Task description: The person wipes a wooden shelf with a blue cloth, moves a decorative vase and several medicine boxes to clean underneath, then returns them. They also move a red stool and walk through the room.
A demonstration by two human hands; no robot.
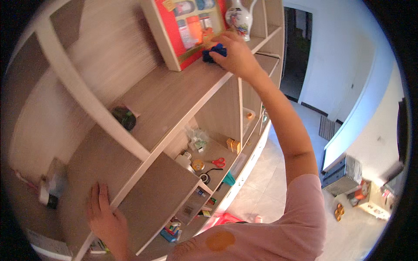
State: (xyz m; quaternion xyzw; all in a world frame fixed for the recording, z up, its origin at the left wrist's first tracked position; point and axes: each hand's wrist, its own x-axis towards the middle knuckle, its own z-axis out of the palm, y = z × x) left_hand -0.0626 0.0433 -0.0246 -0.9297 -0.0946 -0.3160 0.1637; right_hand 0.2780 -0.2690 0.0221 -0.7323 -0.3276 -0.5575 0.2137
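My right hand [235, 54] reaches up to the upper shelf with its fingers closed round a dark blue cloth [214, 53]. That cloth is at the lower front of a red display box [174, 32] with a pale frame, which stands tilted in view and holds several small bottles. Just beyond my hand stands a white vase [239, 19] with painted figures. Low on the left, my left hand [106, 219] lies with fingers stretched over the wooden shelf board [78, 174] at its pale front edge. It holds nothing.
A small dark round object [124, 117] sits behind a pale upright. Lower compartments hold red-handled scissors [218, 162], a tape roll [204, 178], a yellow box [233, 145] and plastic bags [198, 141]. On the floor at right are a grey crate [343, 176] and a carton [373, 200].
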